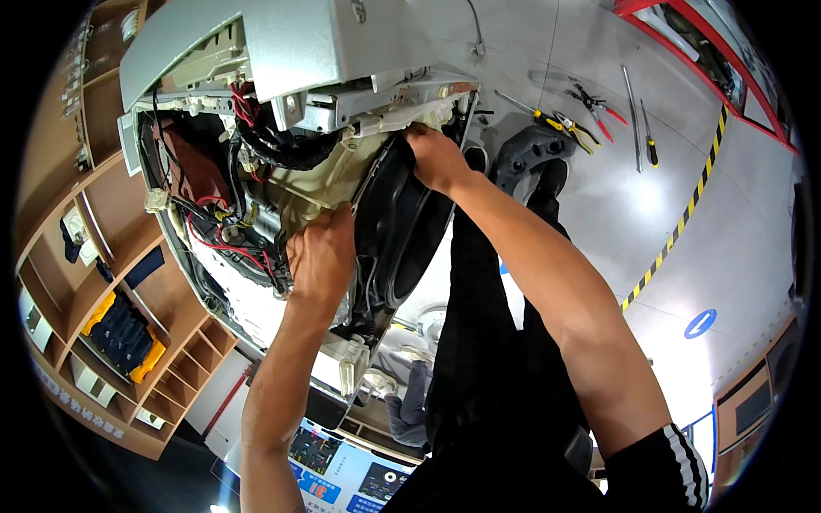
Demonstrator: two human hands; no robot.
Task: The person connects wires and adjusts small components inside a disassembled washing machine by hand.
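An opened appliance, apparently a front-loading washing machine, has a cream plastic tub (329, 175) and a round black rubber door seal (402, 227). My left hand (321, 252) is closed with curled fingers at the tub beside the seal's near-left edge; its fingertips are hidden. At the far edge of the seal, my right hand (438, 160) has its fingers bent over the rim, the tips partly out of sight. Red and black wires (227, 244) run left of my left hand. A silver-grey panel (304, 43) covers the far end.
On the grey floor to the right lie pliers (575, 130), red-handled pliers (592, 109), screwdrivers (652, 145) and a dark grey curved block (534, 152). Yellow-black tape (684, 214) crosses the floor. Wooden shelves (128, 235) stand left. Another person's leg (409, 406) shows below the machine.
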